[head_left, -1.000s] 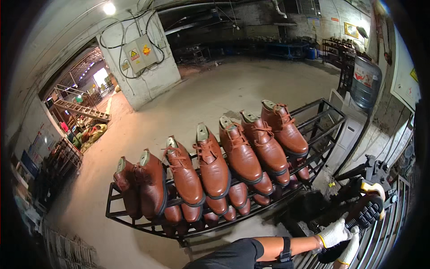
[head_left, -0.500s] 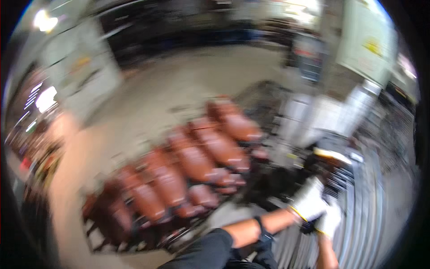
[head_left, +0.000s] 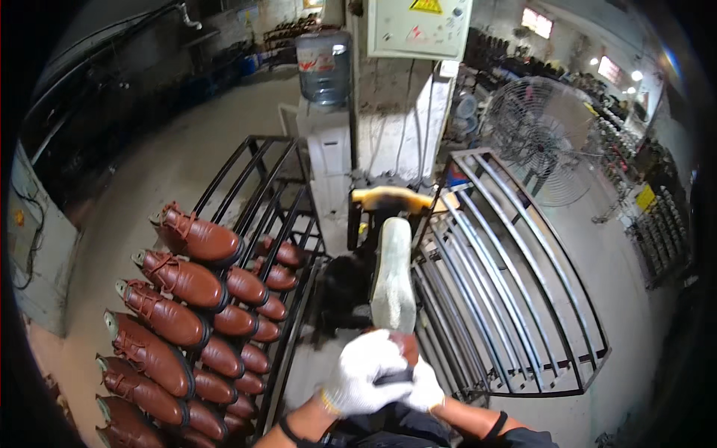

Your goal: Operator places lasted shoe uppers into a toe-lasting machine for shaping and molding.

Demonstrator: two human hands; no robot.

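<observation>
Close to my body, both hands wear white knit gloves and close around a brown leather shoe [head_left: 407,346]. My left hand [head_left: 366,373] wraps it from the left, its fingers over a black part that looks like the sole. My right hand [head_left: 426,386] grips from the right, with its fingers partly hidden. Just beyond the shoe a pale green, foot-shaped form [head_left: 393,276] stretches away from me; whether it joins the shoe I cannot tell. Behind it stands a dark machine with a worn yellow padded strip [head_left: 392,198].
Brown lace-up shoes [head_left: 172,317] fill a black rack [head_left: 258,160] on my left. A metal-bar rack [head_left: 515,276] stands at my right. Farther off are a water dispenser [head_left: 324,138], a pillar with an electrical box [head_left: 418,30] and a large caged fan [head_left: 541,142].
My view has swung right, so the shoe rack now lies farther left and the machine is near the middle. Both hands stay together before the machine; the earlier frame is blurred.
</observation>
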